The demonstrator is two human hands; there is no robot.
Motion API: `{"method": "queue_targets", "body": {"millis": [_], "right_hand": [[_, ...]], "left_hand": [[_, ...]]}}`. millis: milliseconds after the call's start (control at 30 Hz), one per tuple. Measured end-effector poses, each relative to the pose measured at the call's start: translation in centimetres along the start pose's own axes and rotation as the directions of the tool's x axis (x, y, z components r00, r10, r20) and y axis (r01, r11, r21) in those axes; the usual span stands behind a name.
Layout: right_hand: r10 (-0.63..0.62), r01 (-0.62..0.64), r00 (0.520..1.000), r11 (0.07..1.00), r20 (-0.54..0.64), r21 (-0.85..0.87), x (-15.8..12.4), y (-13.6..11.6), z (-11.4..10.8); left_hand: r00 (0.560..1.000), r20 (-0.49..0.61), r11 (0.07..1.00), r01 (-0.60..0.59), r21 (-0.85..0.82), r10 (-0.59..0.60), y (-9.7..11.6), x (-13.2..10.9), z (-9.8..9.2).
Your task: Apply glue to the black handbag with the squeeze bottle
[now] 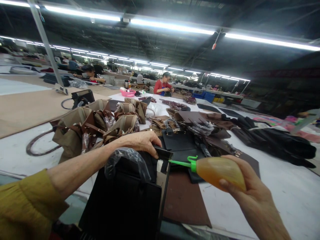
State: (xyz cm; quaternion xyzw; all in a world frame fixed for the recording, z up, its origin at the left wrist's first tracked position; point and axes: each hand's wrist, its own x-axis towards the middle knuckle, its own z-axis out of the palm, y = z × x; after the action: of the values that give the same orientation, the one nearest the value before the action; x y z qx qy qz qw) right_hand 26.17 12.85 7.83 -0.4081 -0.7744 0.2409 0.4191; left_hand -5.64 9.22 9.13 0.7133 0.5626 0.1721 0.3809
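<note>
A black handbag [122, 203] stands upright close in front of me, its handle [127, 160] wrapped in clear plastic. My left hand [143, 141] pinches the bag's upper far edge between thumb and fingers. My right hand [252, 190] is wrapped round a soft squeeze bottle [220, 171] of amber liquid, tilted on its side. The bottle's thin green nozzle [181, 163] points left, and its tip meets or nearly meets the bag's edge by a small white patch [160, 165]. Whether liquid is coming out cannot be seen.
Several olive and brown bags [71, 136] stand to the left on the white table [282, 186]. Dark flat bag pieces [180, 143] lie ahead, and a brown panel [185, 200] lies beside the bag. Black material [272, 140] is heaped at right. Across the table sits a person in red [162, 86].
</note>
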Motion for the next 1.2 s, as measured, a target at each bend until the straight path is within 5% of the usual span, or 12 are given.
{"method": "queue_targets", "body": {"millis": [233,433,533,600,700,800,867,1067,1200], "right_hand": [[0.040,-0.042,0.999,0.998,0.036,0.041,-0.5,-0.2,0.0],[0.008,-0.019,0.991,0.997,0.130,0.080,-0.4,3.9,0.1],[0.083,-0.104,0.991,0.971,0.105,0.217,-0.5,5.2,1.1],[0.193,-0.213,0.977,0.875,0.090,0.435,-0.9,5.1,2.1],[0.379,-0.380,0.910,0.593,0.170,0.710,-1.6,3.8,3.7],[0.476,-0.486,0.832,0.381,0.284,0.787,-2.2,2.1,5.2],[0.481,-0.512,0.816,0.345,0.320,0.787,-2.3,0.9,5.9],[0.412,-0.422,0.886,0.529,0.212,0.736,-1.3,-0.1,5.0],[0.255,-0.281,0.959,0.788,0.125,0.548,-0.7,0.9,1.7]], "left_hand": [[1.000,-0.026,1.000,0.001,-0.012,-0.001,0.0,-0.4,0.1],[0.993,-0.115,0.998,-0.017,0.052,0.023,-0.3,-1.1,-0.3],[0.983,-0.181,0.986,0.024,0.164,0.006,-0.6,-2.7,-1.5],[0.972,-0.230,0.972,0.097,0.212,-0.047,-0.6,-4.4,-2.3],[0.956,-0.266,0.971,0.172,0.168,-0.124,-0.9,-7.2,-3.2],[0.952,-0.225,0.977,0.215,0.008,-0.208,-1.6,-8.8,-3.4],[0.957,-0.174,0.971,0.222,-0.083,-0.233,-2.0,-8.9,-3.2],[0.991,-0.075,0.990,0.099,-0.103,-0.107,-0.3,-5.9,-2.6],[0.997,-0.069,1.000,0.026,0.013,-0.025,2.2,-3.6,-2.4]]}}
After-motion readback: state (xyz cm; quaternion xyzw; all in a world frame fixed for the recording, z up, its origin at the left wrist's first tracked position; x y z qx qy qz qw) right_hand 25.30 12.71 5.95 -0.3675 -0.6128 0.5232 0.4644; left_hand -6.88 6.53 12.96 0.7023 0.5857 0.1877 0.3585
